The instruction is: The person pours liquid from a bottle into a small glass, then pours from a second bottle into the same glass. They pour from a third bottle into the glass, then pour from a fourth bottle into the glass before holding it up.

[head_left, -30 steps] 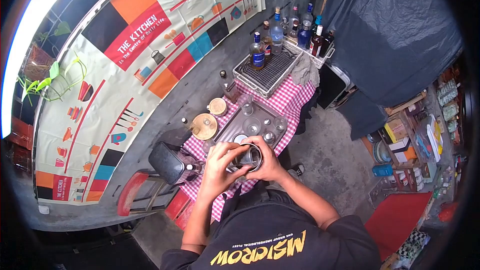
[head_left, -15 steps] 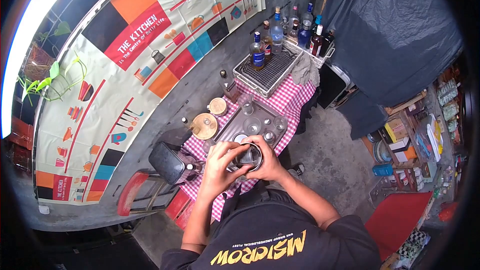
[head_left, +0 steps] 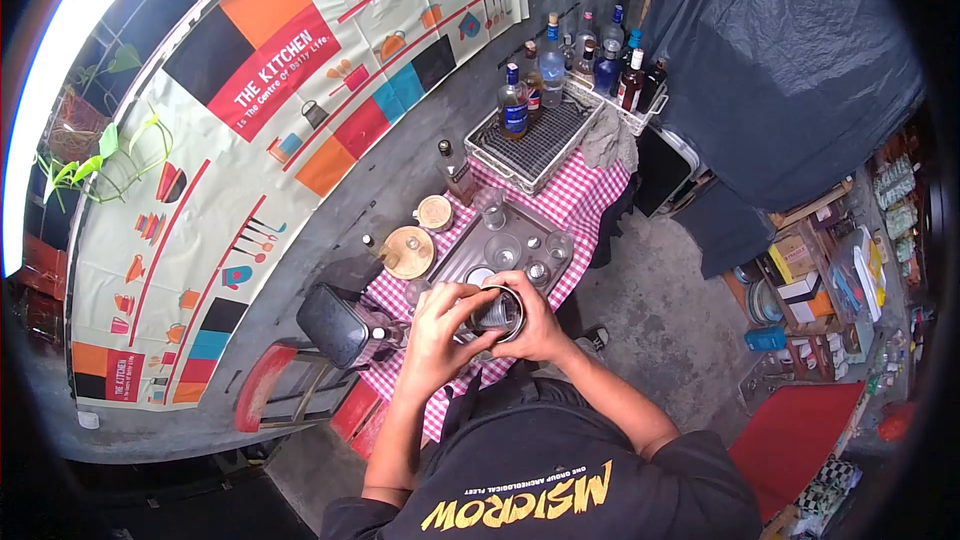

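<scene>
Close in front of my chest I hold a shiny, round, open-topped metal cup (head_left: 501, 314) that looks like a shaker tin. My left hand (head_left: 436, 328) is curled round its left side, thumb and fingers at the rim. Against the right side presses my right hand (head_left: 541, 328), also closed round it. The cup's mouth faces up toward me; its contents are too dark to make out. Just beyond lies a dark metal tray (head_left: 456, 258), bearing a tall glass (head_left: 489, 204), a wide glass (head_left: 503, 251) and other small glassware.
Left of the tray are a round wooden board (head_left: 409, 258), a wooden-topped jar (head_left: 434, 212) and a dark bin (head_left: 334, 324). A bottle (head_left: 455, 175) stands near the wall. Farther back, several bottles surround a white-rimmed rack (head_left: 527, 180) on the checked tablecloth (head_left: 592, 186).
</scene>
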`<move>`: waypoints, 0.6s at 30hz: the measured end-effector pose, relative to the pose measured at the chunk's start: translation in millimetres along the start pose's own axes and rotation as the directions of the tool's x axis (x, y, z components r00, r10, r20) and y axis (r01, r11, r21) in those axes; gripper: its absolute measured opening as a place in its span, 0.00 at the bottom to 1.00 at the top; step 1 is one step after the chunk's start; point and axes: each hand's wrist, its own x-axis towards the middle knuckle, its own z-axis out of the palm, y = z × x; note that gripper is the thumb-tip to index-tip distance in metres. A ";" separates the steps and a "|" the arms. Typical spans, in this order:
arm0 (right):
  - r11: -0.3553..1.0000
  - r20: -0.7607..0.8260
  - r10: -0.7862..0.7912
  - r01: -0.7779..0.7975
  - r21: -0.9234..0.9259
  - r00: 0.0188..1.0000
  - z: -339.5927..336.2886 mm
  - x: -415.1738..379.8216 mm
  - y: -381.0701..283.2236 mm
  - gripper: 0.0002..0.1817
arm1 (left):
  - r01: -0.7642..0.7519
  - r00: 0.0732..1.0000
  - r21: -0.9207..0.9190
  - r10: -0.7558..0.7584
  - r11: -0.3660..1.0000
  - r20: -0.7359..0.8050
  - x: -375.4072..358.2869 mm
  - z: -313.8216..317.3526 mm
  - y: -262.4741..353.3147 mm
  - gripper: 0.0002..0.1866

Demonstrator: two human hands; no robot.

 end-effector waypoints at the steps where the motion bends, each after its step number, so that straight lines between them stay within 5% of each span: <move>1: 1.000 0.002 0.004 -0.004 -0.003 1.000 -0.1 0.0 -0.5 0.52 | 0.000 1.000 0.005 0.000 1.000 -0.001 0.2 0.2 0.2 0.33; 18: 1.000 -0.015 0.014 -0.014 -0.028 1.000 -0.9 2.6 -6.9 0.51 | -0.002 1.000 -0.009 0.002 1.000 0.013 1.9 -0.2 -1.9 0.34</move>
